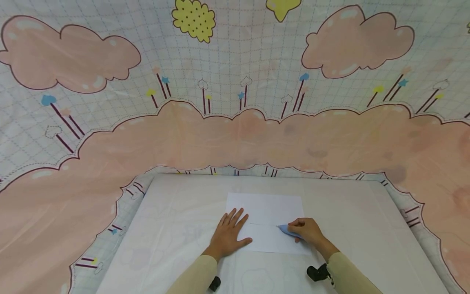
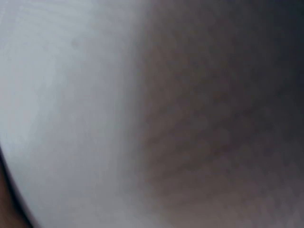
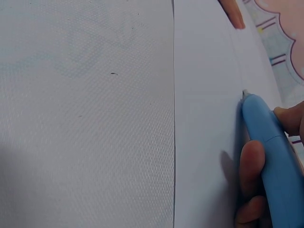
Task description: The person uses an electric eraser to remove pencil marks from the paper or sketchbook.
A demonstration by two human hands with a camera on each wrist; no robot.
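A white sheet of paper (image 1: 271, 206) lies flat on the white table, with a thin line running across its middle. My left hand (image 1: 228, 234) rests on the paper's left side, fingers spread. My right hand (image 1: 307, 232) grips a blue utility knife (image 3: 273, 152), thumb on one side and fingers curled on the other. The knife's small grey tip meets the paper at the right end of the thin line. In the right wrist view, a left fingertip (image 3: 236, 19) touches the sheet beyond the tip. The left wrist view is blurred and shows only a dark area beside pale surface.
The white tabletop (image 1: 176, 204) extends around the paper, with faint marks near the sheet. A cloth printed with clouds (image 1: 360, 45) hangs behind and around the table. Black wrist cameras (image 1: 317, 272) sit at both sleeves.
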